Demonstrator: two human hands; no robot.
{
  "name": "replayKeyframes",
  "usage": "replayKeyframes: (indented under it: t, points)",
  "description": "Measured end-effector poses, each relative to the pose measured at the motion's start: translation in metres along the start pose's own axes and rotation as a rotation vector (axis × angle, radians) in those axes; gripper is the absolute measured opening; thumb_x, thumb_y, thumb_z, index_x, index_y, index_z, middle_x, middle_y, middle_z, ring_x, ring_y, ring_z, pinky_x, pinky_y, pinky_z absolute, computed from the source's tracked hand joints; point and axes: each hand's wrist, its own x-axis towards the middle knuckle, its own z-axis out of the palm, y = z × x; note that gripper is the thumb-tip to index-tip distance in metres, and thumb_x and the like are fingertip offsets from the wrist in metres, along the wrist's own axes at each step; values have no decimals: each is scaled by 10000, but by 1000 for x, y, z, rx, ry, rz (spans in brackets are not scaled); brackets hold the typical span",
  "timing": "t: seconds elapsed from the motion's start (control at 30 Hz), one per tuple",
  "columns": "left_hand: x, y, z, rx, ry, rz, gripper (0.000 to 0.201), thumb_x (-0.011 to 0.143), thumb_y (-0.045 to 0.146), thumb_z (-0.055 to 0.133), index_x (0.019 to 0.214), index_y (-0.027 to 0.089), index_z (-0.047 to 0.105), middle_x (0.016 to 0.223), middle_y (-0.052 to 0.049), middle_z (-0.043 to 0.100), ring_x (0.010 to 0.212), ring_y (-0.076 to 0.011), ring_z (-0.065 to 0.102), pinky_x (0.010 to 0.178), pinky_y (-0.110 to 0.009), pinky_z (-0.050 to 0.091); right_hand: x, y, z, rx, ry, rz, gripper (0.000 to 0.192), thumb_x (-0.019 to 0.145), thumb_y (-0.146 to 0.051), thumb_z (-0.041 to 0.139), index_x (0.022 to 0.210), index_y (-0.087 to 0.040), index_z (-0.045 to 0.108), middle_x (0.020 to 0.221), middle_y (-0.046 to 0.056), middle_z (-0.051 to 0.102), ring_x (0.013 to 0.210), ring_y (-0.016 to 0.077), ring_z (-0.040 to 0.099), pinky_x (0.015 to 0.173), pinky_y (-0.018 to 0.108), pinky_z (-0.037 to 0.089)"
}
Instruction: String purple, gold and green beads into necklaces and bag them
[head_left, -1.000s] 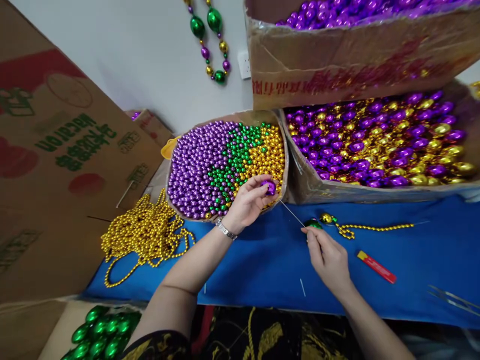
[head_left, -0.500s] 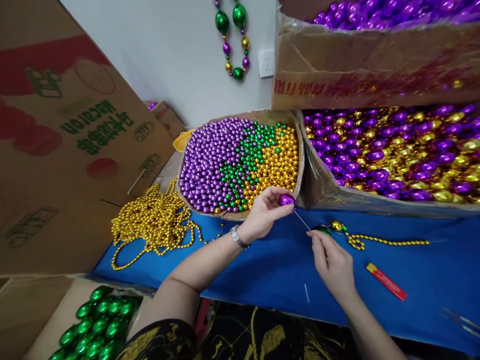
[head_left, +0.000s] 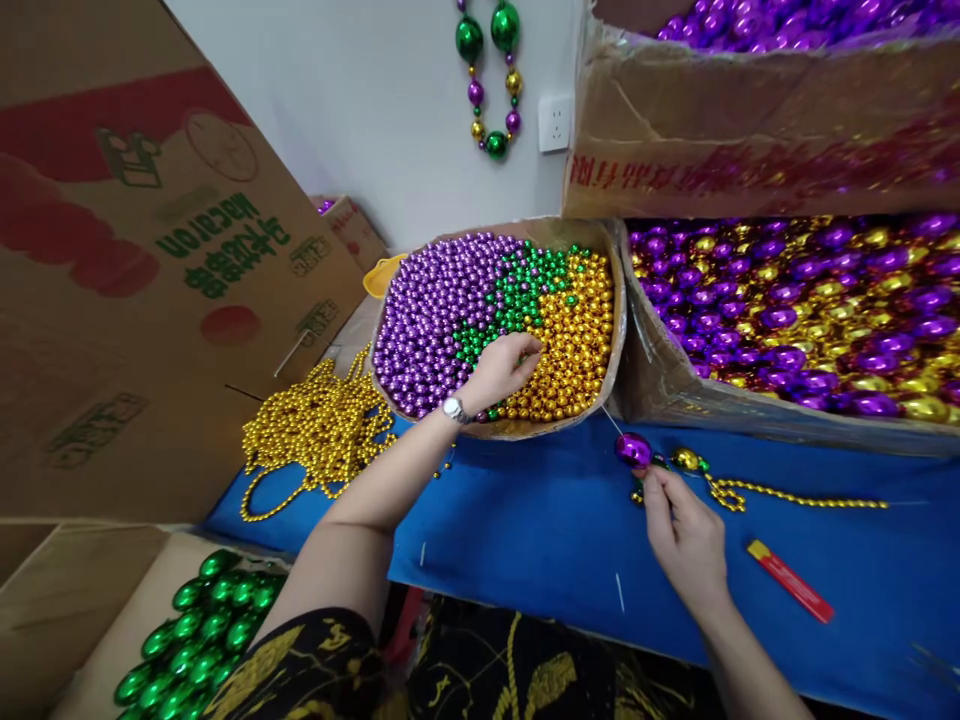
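Observation:
My left hand (head_left: pixel 504 370) is over the open box (head_left: pixel 616 330) of small beads. Its fingers are curled down at the border of the green beads (head_left: pixel 471 343) and the gold beads (head_left: pixel 577 345). Whatever lies between the fingertips is hidden. Further right, above the blue cloth, my right hand (head_left: pixel 686 535) pinches the bead string just below a large shiny purple bead (head_left: pixel 634 450). A thin straight needle or wire (head_left: pixel 612 423) sticks out of that bead toward the upper left. Beyond the fingers trail a gold bead (head_left: pixel 684 459) and a gold bead chain (head_left: pixel 802 500).
A tangle of gold bead chains (head_left: pixel 319 430) lies on the left by a tall carton (head_left: pixel 172 300). On the right, a box (head_left: pixel 750 405) holds purple and gold beads. A red and yellow packet (head_left: pixel 791 582) rests on the blue cloth (head_left: pixel 525 530). A finished-looking necklace (head_left: pixel 496 145) hangs on the wall.
My left hand has left the large purple bead and moved up-left over the small beads. That bead now sits on the needle, against my right fingers.

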Motion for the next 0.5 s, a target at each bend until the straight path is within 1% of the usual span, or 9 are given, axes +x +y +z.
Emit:
replayKeyframes:
  t: [0.03, 0.1, 0.13, 0.23, 0.37, 0.43, 0.5]
  points:
    - [7, -7, -1, 147, -67, 16, 133, 872, 154, 543, 935, 135, 658, 937, -112, 688, 867, -204, 627, 809, -337, 469, -1, 1, 0, -4, 7, -5, 187, 973, -261, 477, 984, -168, 639, 868, 43, 734, 735, 137, 706, 708, 207, 533]
    - [16, -17, 0, 373, -201, 34, 150, 870, 148, 530, 948, 139, 658, 939, -115, 681, 878, -223, 619, 809, -347, 464, -1, 1, 0, -10, 14, -13, 184, 972, -259, 480, 979, -165, 637, 876, 49, 735, 743, 138, 707, 711, 206, 531]
    - [18, -20, 3, 463, -235, 35, 161, 878, 159, 522, 972, 136, 652, 948, -120, 675, 891, -233, 612, 812, -351, 463, -2, 1, 0, -11, 11, -13, 181, 971, -257, 481, 976, -166, 636, 878, 49, 735, 746, 138, 707, 712, 205, 530]
    - [21, -25, 9, 671, -253, 17, 203, 886, 133, 486, 1033, 111, 624, 1001, -147, 651, 949, -258, 585, 813, -354, 458, -3, 1, 1, -6, -7, -8, 172, 969, -252, 480, 974, -172, 632, 864, 41, 732, 735, 136, 705, 705, 205, 529]
    - [25, -30, 16, 807, -316, 28, 292, 861, 36, 423, 1071, 126, 606, 1013, -142, 651, 1015, -283, 546, 719, -326, 441, -3, 2, 2, -2, -15, -3, 176, 969, -255, 475, 986, -177, 632, 865, 42, 735, 729, 144, 705, 699, 215, 532]
    - [28, -32, 17, 833, -328, 55, 308, 874, 40, 402, 1089, 139, 599, 993, -141, 660, 1026, -291, 534, 697, -325, 428, -3, 2, 4, 0, -15, -7, 182, 969, -256, 470, 993, -176, 633, 873, 47, 738, 733, 147, 706, 698, 220, 532]
    - [29, -33, 18, 843, -328, 92, 305, 892, 56, 387, 1096, 140, 598, 992, -151, 666, 1029, -294, 529, 713, -339, 424, -2, 1, 4, 5, -18, -11, 187, 970, -256, 466, 993, -176, 633, 874, 51, 737, 730, 149, 704, 695, 223, 532]
